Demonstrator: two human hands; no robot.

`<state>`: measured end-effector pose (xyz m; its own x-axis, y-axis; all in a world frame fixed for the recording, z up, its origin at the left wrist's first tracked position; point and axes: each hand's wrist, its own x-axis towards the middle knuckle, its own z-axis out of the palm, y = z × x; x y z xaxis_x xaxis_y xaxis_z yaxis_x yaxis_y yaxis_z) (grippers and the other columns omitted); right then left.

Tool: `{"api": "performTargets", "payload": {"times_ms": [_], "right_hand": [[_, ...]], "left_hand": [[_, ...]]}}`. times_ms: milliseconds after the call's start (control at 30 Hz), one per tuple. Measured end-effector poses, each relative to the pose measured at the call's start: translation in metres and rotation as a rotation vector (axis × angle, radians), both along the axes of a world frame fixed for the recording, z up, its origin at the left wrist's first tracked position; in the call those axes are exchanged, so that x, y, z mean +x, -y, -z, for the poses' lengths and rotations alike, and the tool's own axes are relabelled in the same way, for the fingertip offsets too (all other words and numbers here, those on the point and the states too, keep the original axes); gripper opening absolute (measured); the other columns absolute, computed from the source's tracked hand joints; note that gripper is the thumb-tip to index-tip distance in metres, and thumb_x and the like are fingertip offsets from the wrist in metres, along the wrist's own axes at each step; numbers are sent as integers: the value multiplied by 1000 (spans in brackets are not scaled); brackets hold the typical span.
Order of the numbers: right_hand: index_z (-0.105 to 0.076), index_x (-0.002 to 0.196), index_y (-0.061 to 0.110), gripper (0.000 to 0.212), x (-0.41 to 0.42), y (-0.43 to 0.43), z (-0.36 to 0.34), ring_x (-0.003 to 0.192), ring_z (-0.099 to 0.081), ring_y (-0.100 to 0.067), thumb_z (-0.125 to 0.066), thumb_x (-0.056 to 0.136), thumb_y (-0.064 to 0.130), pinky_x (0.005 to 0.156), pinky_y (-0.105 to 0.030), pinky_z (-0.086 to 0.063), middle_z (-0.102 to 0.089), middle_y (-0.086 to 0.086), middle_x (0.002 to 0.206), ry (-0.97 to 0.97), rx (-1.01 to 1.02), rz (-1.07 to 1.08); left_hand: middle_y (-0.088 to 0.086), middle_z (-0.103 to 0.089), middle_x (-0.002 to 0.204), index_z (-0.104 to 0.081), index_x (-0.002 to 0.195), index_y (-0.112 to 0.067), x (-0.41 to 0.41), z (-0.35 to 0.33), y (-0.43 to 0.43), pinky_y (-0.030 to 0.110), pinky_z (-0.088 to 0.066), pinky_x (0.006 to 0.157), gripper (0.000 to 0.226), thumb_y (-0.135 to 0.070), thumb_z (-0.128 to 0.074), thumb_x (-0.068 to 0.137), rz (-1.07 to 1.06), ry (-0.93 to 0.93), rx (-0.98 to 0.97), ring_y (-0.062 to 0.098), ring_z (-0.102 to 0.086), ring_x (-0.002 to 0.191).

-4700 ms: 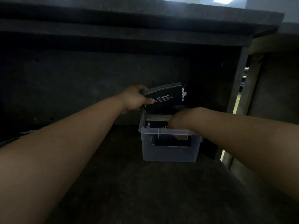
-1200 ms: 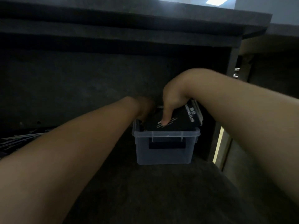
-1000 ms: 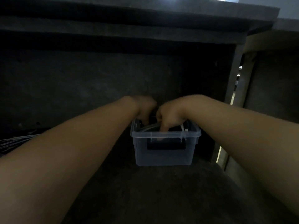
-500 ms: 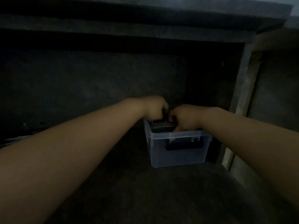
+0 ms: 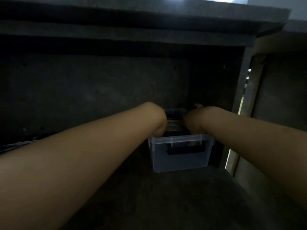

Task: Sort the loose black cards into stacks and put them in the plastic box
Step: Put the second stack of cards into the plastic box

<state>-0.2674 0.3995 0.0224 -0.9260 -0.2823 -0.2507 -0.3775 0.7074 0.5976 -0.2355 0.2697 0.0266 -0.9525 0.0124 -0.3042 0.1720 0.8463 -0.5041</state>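
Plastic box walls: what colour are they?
Translucent pale bluish-white; the plastic box shows best in the head view.

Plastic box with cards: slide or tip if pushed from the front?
Likely slides, not tips: the plastic box sits flat on the shelf, wider than tall. Probably heavy for its size: black cards fill it near the rim.

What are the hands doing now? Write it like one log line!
left hand: in plastic box | right hand: in plastic box | black cards: inside plastic box, between hands | grips: hidden
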Motion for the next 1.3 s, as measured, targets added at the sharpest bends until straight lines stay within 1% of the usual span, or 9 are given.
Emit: {"api": "performTargets", "payload": {"times_ms": [100,267,367,467,600,667,800,1067,1300], "right_hand": [[-53,138,21,59,-7,-2,-5,123,-52,-25,-65,87,48,111,-46,-37,-55,-5,136,53,-43,-12],[-33,152,22,53,-11,-3,19,146,-26,-29,-41,103,39,120,-47,-18,-29,-4,158,-53,-164,1],[-48,141,21,48,-8,-7,13,119,-53,-25,-57,96,35,98,-37,-45,-51,-7,141,57,-286,10],[-46,144,20,55,-11,-3,10,118,-56,-24,-64,93,32,92,-36,-49,-52,-7,140,128,-272,49],[-32,153,20,58,-16,7,17,133,-44,-27,-53,99,30,103,-37,-40,-38,-9,153,63,-255,95],[-33,152,19,61,-13,8,14,132,-45,-27,-57,97,28,104,-36,-41,-39,-8,153,87,-299,102],[-27,155,23,93,5,4,-8,135,-42,-27,-81,79,31,108,-41,-40,-38,-6,153,227,-328,66],[-16,157,26,92,2,11,0,138,-38,-29,-74,86,36,107,-41,-38,-32,-8,157,154,-241,38],[-25,155,28,101,21,-8,-11,136,-40,-23,-83,73,41,113,-42,-36,-36,0,154,166,-612,-8]], "left_hand": [[6,-51,121,-49,138,-14,7,-7,3,42,-48,99,45,-28,-56,96,-19,41,31,24,-54,113],[5,-51,101,-48,140,-13,12,8,-10,29,-47,78,43,-30,-52,101,-74,-28,6,18,-52,86],[5,-51,108,-44,144,-14,6,16,-15,29,-44,89,45,-33,-50,103,-77,-41,-17,18,-52,89],[6,-49,112,-44,144,-13,4,12,-8,29,-44,77,49,-33,-54,101,-79,-27,-10,15,-44,71],[6,-55,114,-49,139,-12,4,4,-3,32,-47,69,48,-31,-60,96,-22,22,-87,17,-51,80],[6,-57,112,-48,140,-13,-2,-1,4,36,-51,85,55,-34,-64,92,-10,50,-39,19,-57,92],[4,-44,144,-36,150,-25,-11,-6,20,42,-42,104,76,-35,-72,85,12,54,141,26,-46,127],[9,-52,137,-42,146,-18,-28,15,18,46,-51,98,74,-41,-70,81,-16,30,36,27,-56,115],[3,-57,130,-51,139,-18,-3,6,29,37,-48,100,59,-33,-72,86,14,-21,558,20,-57,112]]}}
